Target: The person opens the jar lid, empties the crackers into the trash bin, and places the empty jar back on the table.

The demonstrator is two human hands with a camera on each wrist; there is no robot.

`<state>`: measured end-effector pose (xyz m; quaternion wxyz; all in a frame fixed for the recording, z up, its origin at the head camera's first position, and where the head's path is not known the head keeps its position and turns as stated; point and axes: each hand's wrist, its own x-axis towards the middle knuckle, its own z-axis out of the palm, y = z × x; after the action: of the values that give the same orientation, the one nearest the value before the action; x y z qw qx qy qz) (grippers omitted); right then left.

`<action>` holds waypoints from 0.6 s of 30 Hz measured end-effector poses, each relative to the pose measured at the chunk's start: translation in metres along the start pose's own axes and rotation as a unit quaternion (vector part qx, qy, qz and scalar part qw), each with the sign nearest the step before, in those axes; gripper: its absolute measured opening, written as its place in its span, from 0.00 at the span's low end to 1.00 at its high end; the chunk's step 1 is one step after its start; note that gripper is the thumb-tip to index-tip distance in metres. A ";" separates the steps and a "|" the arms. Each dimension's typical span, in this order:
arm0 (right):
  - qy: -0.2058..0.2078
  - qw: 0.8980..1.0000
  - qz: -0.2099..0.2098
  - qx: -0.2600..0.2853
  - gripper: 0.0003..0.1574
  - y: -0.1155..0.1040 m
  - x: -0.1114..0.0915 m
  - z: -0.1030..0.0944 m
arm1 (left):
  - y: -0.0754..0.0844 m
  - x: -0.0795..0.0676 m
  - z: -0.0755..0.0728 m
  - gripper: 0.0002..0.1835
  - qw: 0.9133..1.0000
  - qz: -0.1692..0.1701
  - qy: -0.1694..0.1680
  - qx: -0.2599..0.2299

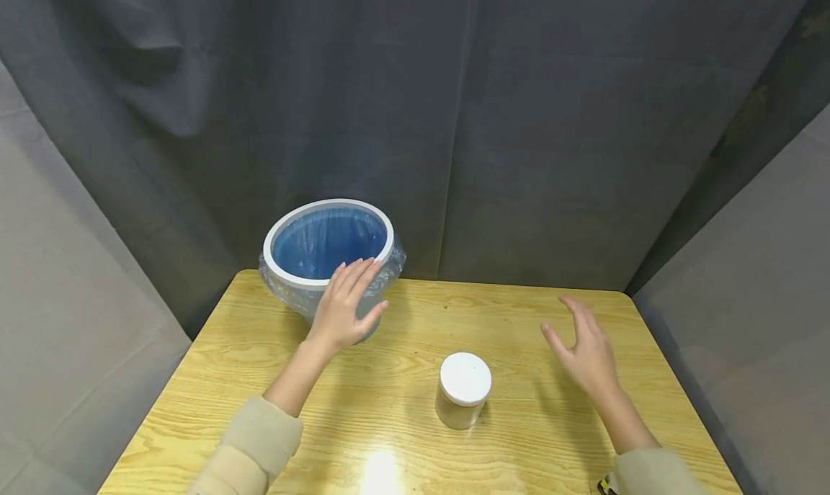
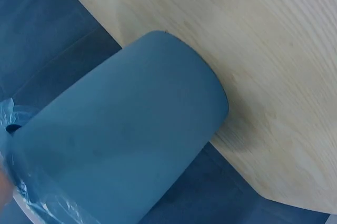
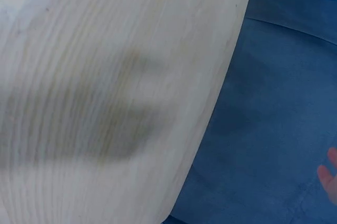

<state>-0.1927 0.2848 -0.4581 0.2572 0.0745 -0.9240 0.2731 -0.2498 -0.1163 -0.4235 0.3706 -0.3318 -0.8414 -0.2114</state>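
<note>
Wooden tabletop [image 1: 519,322] bears an upright, upward-opening bin [image 2: 121,124].

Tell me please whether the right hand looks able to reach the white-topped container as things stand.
Probably yes: the right hand appears to hold nothing, and nothing stands on the tabletop between it and the white-topped container.
</note>
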 end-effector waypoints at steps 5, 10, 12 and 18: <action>-0.003 1.000 -0.003 0.013 0.36 0.001 -0.006 0.005 | 0.006 -0.001 0.005 0.31 1.000 0.022 0.012 -0.007; -0.004 1.000 -0.010 0.023 0.37 0.003 -0.013 0.011 | 0.013 -0.002 0.011 0.30 0.999 0.045 0.012 -0.017; -0.006 0.999 -0.015 0.030 0.37 0.003 -0.017 0.014 | 0.016 -0.003 0.015 0.30 0.998 0.056 0.012 -0.019; -0.020 0.998 -0.034 0.049 0.38 0.004 -0.024 0.023 | 0.023 -0.013 0.027 0.30 0.997 0.074 0.005 -0.020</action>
<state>-0.1830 0.2752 -0.4887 0.2440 0.1236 -0.9114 0.3074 -0.2397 -0.0893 -0.4475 0.3824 -0.3996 -0.8083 -0.2017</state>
